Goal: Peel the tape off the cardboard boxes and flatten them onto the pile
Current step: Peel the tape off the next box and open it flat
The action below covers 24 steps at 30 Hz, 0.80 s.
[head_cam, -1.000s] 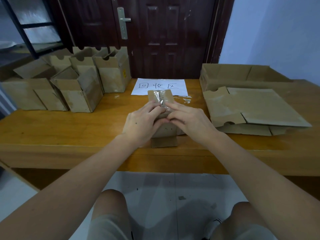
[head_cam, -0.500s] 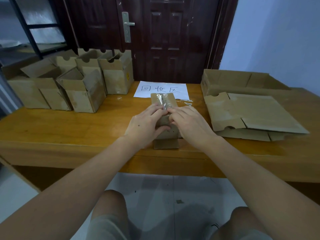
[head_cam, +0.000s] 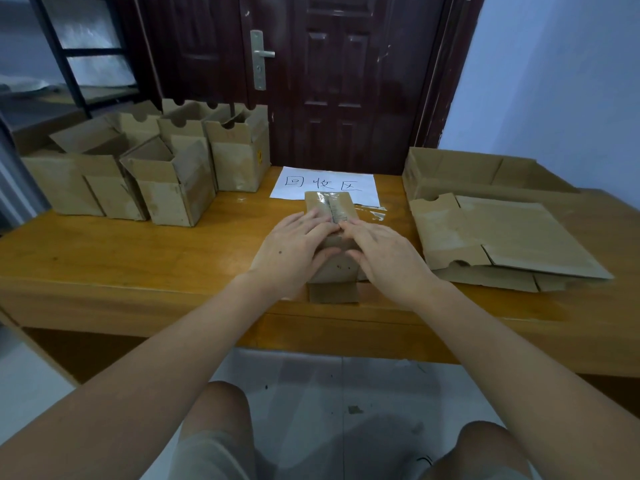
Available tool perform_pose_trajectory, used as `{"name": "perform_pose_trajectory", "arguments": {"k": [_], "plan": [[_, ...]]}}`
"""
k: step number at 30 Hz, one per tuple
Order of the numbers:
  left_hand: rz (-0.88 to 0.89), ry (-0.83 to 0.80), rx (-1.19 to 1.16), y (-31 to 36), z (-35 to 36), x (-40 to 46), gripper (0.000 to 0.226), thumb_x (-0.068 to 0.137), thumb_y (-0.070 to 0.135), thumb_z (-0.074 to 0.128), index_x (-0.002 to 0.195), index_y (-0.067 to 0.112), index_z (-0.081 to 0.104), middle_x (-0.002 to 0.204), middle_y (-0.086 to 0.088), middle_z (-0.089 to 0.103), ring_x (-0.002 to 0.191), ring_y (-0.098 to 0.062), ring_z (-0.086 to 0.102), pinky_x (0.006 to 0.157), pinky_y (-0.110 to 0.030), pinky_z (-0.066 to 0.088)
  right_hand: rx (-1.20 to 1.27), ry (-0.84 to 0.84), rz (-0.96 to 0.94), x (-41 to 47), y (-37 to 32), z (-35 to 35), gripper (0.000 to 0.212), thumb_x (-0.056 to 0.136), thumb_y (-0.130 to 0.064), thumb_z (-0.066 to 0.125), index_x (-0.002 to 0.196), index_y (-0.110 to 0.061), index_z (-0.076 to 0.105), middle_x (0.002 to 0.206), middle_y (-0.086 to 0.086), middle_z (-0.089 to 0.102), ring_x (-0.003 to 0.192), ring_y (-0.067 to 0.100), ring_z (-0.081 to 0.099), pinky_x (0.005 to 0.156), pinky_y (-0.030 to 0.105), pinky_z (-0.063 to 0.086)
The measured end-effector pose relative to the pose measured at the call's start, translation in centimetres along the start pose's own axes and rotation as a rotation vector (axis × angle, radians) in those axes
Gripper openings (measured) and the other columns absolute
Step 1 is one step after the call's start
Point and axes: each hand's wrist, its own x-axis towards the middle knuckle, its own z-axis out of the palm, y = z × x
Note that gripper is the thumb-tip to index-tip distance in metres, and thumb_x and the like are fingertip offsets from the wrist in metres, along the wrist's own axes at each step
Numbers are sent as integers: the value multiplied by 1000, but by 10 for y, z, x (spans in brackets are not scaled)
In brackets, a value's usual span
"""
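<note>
A small taped cardboard box [head_cam: 328, 203] lies on the wooden table [head_cam: 138, 258] in front of me, a strip of clear tape [head_cam: 334, 210] running along its top seam. My left hand [head_cam: 294, 249] and my right hand [head_cam: 384, 254] both rest on top of the box. Their fingers are fairly straight and the fingertips meet at the tape seam. Both thumbs lie against the near face of the box. The pile of flattened boxes [head_cam: 512, 237] sits at the right of the table.
Several open upright boxes [head_cam: 173, 181] stand at the table's left back. A white paper sign [head_cam: 325, 185] lies behind the taped box, with a loose piece of tape [head_cam: 374, 213] beside it. A large shallow box [head_cam: 485, 171] is behind the pile. A dark door [head_cam: 329, 81] is beyond.
The view has tilted down a little. Both hands stay on the box, and their fingertips have slid slightly farther along the tape seam.
</note>
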Motion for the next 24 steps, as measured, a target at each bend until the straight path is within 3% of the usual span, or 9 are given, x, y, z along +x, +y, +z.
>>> {"name": "perform_pose_trajectory", "arguments": {"k": [3,6,8,11,14,16,20,24], "plan": [[78,78,-13,-3,-2,-4,40,100,43,59,132,19,61,143,-6,61,141,-22,49,122,-39,31,27,8,-35,0,1,1,27,104,-27,53,128,-17,59,153,6,50,144,20,43,118,39,37],[243,171,-60,-5,-1,-9,20,102,27,61,111,12,71,133,-7,66,129,-24,58,107,-39,49,53,29,-25,0,0,3,23,106,-28,47,122,-18,59,154,5,49,146,19,40,117,38,38],[263,183,-51,-3,-3,-10,22,103,26,56,107,11,72,127,-7,68,123,-23,62,102,-35,53,60,32,-25,-1,1,4,25,106,-29,47,126,-18,57,155,3,47,147,18,38,117,35,35],[243,174,-6,0,-7,-9,26,103,27,52,109,12,72,125,-8,71,119,-25,66,100,-34,50,86,-19,-10,-1,2,3,41,101,-37,53,139,-22,49,159,0,42,148,14,35,115,31,32],[237,145,22,2,-9,-9,31,104,31,46,114,14,70,126,-8,71,119,-26,67,92,-39,58,78,-51,-4,-1,3,2,50,98,-38,59,145,-23,45,160,0,41,148,15,35,115,34,37],[229,142,22,3,-10,-9,35,106,35,43,115,14,70,126,-9,71,119,-26,67,89,-40,59,89,-6,-5,-1,2,2,39,103,-31,56,140,-23,49,157,3,44,144,17,43,111,37,46],[209,94,1,-1,-10,-10,34,103,43,52,119,16,67,129,-5,70,123,-21,64,92,-32,55,169,38,12,-1,0,0,22,108,-30,39,128,-25,47,148,7,54,121,23,63,86,37,61],[198,96,-34,-6,-10,-12,27,101,30,57,123,18,66,132,-2,68,122,-19,65,89,-29,55,178,39,-22,0,2,3,15,107,-35,32,123,-33,35,151,6,52,123,23,63,85,37,61]]}}
